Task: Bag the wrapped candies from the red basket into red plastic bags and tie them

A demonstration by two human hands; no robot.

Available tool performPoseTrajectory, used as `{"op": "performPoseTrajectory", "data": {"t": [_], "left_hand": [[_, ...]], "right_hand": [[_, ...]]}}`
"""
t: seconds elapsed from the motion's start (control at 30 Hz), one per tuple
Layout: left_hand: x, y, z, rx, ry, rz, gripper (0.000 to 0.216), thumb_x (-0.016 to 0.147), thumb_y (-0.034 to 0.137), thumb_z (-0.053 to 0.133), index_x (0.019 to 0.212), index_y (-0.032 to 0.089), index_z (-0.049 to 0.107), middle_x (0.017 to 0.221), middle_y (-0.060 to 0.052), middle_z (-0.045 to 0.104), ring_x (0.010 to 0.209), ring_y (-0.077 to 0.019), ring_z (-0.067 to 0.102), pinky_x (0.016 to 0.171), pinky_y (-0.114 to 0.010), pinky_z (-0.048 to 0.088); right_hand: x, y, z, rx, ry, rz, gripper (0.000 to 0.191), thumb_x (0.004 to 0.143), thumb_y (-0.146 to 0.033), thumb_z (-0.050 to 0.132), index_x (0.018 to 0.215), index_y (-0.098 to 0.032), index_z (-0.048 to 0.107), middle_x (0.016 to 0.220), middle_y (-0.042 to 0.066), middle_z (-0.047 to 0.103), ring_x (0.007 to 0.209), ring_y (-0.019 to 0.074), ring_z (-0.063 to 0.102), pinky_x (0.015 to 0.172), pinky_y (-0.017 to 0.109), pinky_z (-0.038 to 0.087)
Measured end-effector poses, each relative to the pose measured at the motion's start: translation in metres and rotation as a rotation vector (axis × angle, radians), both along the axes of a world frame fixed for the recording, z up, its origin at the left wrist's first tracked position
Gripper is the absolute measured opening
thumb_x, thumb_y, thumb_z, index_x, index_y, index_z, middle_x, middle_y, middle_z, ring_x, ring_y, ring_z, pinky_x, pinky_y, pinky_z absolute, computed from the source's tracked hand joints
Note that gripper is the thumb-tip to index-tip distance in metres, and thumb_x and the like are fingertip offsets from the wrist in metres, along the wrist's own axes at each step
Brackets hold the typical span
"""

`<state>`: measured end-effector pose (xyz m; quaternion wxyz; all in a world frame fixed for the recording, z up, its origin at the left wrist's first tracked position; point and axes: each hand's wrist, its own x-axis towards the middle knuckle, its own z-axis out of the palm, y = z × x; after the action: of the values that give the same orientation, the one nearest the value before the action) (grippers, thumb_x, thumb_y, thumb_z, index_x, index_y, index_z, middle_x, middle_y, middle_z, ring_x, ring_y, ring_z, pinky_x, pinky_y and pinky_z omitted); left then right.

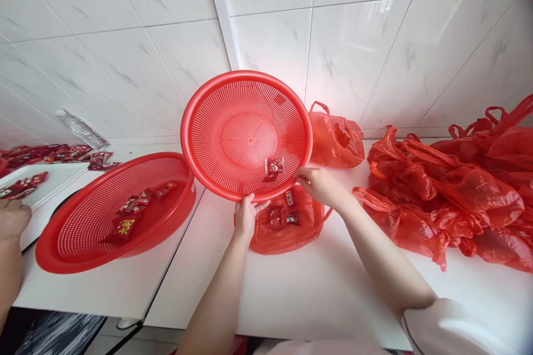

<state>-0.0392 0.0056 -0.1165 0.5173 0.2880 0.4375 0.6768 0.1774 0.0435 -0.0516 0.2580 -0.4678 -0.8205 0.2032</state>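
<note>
Basket (247,136) aslant in the fingers (249,201) — perhaps two packets (275,166) inside.

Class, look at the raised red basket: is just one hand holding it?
No: the left hand holds the raised basket at its bottom edge, and the right hand holds it at the lower right.

The red packets (274,166) bear illegible print (124,227).

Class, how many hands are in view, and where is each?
3: left hand and right hand holding the raised basket; co-worker's hand at the picture's left edge.
</note>
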Motion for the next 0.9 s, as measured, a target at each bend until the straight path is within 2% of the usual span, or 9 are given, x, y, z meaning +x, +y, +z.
{"op": "performPoseTrajectory", "data": {"t": [0.1, 0.2, 0.27, 0.33, 0.43, 0.53, 0.63, 0.8, 0.9], "left_hand": [[0.0, -0.003, 0.0, -0.01, 0.047, -0.05, 0.028, 0.073, 0.027, 0.063, 0.1, 0.02, 0.058, 0.106, -0.003, 0.061, 0.094, -0.0175, 0.061, 0.073, -0.035, 0.062], [0.005, -0.007, -0.003, -0.006, 0.052, -0.133, 0.032, 0.075, 0.026, 0.063, 0.106, 0.021, 0.057, 0.109, -0.003, 0.063, 0.093, -0.0179, 0.064, 0.072, -0.034, 0.062], [0.011, -0.01, -0.005, -0.007, 0.036, -0.206, 0.035, 0.075, 0.027, 0.065, 0.109, 0.02, 0.057, 0.11, -0.005, 0.065, 0.094, -0.0203, 0.066, 0.072, -0.036, 0.062], [0.017, -0.012, -0.007, -0.022, 0.024, -0.248, 0.037, 0.074, 0.028, 0.066, 0.108, 0.017, 0.057, 0.11, -0.008, 0.066, 0.094, -0.0238, 0.067, 0.071, -0.038, 0.062], [0.022, -0.013, -0.009, -0.058, 0.038, -0.232, 0.036, 0.072, 0.029, 0.068, 0.102, 0.014, 0.057, 0.11, -0.01, 0.066, 0.096, -0.0277, 0.068, 0.07, -0.04, 0.062], [0.02, -0.011, -0.01, -0.073, 0.052, -0.215, 0.032, 0.071, 0.029, 0.067, 0.097, 0.015, 0.056, 0.11, -0.01, 0.067, 0.099, -0.0278, 0.068, 0.072, -0.039, 0.062], [0.017, -0.009, -0.013, -0.087, 0.053, -0.192, 0.029, 0.072, 0.029, 0.067, 0.094, 0.016, 0.055, 0.105, -0.008, 0.067, 0.098, -0.0273, 0.068, 0.073, -0.04, 0.062], [0.016, -0.009, -0.016, -0.112, 0.074, -0.181, 0.027, 0.073, 0.03, 0.068, 0.093, 0.016, 0.055, 0.098, -0.006, 0.067, 0.092, -0.0258, 0.071, 0.073, -0.04, 0.062], [0.017, -0.01, -0.012, -0.107, 0.07, -0.174, 0.028, 0.071, 0.029, 0.068, 0.092, 0.017, 0.055, 0.098, -0.005, 0.067, 0.091, -0.0249, 0.07, 0.073, -0.04, 0.063]], "right_hand": [[-0.002, 0.003, -0.002, 0.099, 0.048, -0.036, 0.021, 0.095, -0.02, 0.045, 0.098, -0.019, 0.065, 0.094, 0.008, 0.069, 0.082, 0.0193, 0.064, 0.074, 0.03, 0.048], [-0.01, 0.003, -0.011, 0.165, 0.056, -0.014, 0.028, 0.097, -0.028, 0.044, 0.118, -0.016, 0.059, 0.119, 0.015, 0.062, 0.107, 0.0239, 0.061, 0.091, 0.037, 0.047], [-0.017, 0.002, -0.019, 0.138, -0.027, -0.025, 0.043, 0.097, -0.037, 0.047, 0.133, -0.015, 0.05, 0.14, 0.02, 0.049, 0.128, 0.0306, 0.048, 0.103, 0.047, 0.04], [-0.023, -0.001, -0.026, 0.048, -0.138, 0.012, 0.055, 0.095, -0.047, 0.049, 0.139, -0.015, 0.047, 0.148, 0.021, 0.04, 0.136, 0.0361, 0.038, 0.107, 0.056, 0.033], [-0.026, -0.004, -0.028, -0.06, -0.192, 0.189, 0.053, 0.093, -0.05, 0.049, 0.137, -0.019, 0.05, 0.144, 0.017, 0.047, 0.13, 0.0346, 0.046, 0.104, 0.054, 0.037], [-0.021, -0.004, -0.023, -0.107, -0.101, 0.336, 0.046, 0.092, -0.035, 0.054, 0.136, -0.022, 0.05, 0.131, 0.012, 0.059, 0.115, 0.0256, 0.058, 0.095, 0.04, 0.046], [-0.013, -0.001, -0.018, -0.143, -0.037, 0.408, 0.049, 0.084, -0.02, 0.06, 0.132, -0.022, 0.053, 0.117, 0.007, 0.067, 0.097, 0.019, 0.066, 0.082, 0.03, 0.051], [-0.012, 0.006, -0.025, -0.061, -0.058, 0.258, 0.041, 0.078, -0.006, 0.056, 0.116, -0.02, 0.064, 0.098, 0.007, 0.072, 0.08, 0.0175, 0.066, 0.071, 0.027, 0.049], [-0.015, 0.01, -0.03, -0.033, -0.03, 0.166, 0.031, 0.083, -0.009, 0.056, 0.11, -0.019, 0.067, 0.094, 0.008, 0.072, 0.079, 0.018, 0.067, 0.073, 0.029, 0.049]]}}
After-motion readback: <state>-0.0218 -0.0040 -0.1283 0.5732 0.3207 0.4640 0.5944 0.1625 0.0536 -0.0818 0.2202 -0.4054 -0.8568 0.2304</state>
